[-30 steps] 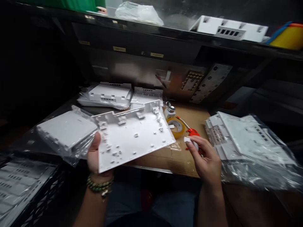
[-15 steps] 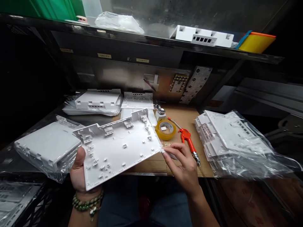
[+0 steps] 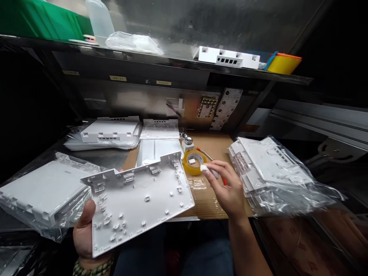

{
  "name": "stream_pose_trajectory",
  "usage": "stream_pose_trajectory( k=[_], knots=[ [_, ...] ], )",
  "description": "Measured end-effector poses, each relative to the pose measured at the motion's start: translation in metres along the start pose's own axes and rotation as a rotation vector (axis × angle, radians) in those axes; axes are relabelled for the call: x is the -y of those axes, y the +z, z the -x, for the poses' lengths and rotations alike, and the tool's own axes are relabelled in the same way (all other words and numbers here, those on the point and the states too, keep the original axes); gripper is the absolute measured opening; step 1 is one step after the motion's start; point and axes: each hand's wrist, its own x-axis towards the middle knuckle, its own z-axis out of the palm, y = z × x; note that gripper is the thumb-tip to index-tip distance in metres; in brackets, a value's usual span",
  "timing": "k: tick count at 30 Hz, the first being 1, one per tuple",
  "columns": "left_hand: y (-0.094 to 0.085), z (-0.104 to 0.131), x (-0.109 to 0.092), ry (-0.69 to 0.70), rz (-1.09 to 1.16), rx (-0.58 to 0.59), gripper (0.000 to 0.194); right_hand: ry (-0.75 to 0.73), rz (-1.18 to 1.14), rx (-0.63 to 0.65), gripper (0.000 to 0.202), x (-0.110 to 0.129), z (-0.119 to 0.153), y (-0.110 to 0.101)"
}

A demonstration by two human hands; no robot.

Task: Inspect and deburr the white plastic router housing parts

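Observation:
My left hand holds a white plastic cover by its left edge, tilted, with its ribbed inner side facing up. My right hand pinches a small white piece, perhaps a wad of cloth, to the right of the cover and apart from it. Behind that hand lie a roll of yellow tape with a small white block inside its ring, and a red air gun mostly hidden by the fingers. A small bottle with a metal top stands behind the tape.
Bagged white covers lie at the left and the right. More covers are stacked at the back. Cardboard covers the bench middle. Overhead, a shelf bears a green bin, another cover and a yellow container.
My right hand has moved up and away from the cover's right corner with the white piece. The cover in my left hand sits lower and further left. The view has shifted.

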Motion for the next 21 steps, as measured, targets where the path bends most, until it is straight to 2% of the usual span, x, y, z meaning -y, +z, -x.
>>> stream_pose_trajectory(
  k=[3, 8, 10, 14, 18, 19, 21],
  knots=[
    [-0.01, 0.001, -0.001, -0.111, -0.033, -0.032, 0.05, -0.029, -0.056, -0.028, 0.015, 0.014, -0.014, 0.009],
    [-0.012, 0.003, 0.004, -0.081, -0.099, -0.021, 0.057, -0.053, -0.063, -0.028, 0.014, 0.014, -0.018, 0.02],
    [-0.007, 0.003, 0.011, -0.085, -0.078, 0.02, 0.059, -0.033, -0.046, -0.052, 0.013, 0.012, -0.015, 0.02],
    [0.012, 0.0, 0.027, 0.006, -0.024, 0.166, 0.063, -0.077, -0.003, -0.073, 0.015, 0.003, -0.009, 0.017],
    [0.029, -0.002, 0.034, -0.091, -0.073, 0.314, 0.063, -0.036, 0.102, -0.081, 0.013, -0.014, -0.009, 0.017],
    [0.032, -0.001, 0.036, -0.115, -0.092, 0.314, 0.063, -0.028, 0.11, -0.099, 0.012, -0.015, -0.01, 0.018],
    [0.038, 0.0, 0.041, -0.106, -0.125, 0.233, 0.061, -0.048, 0.088, -0.132, 0.01, -0.009, -0.01, 0.02]
  ],
)
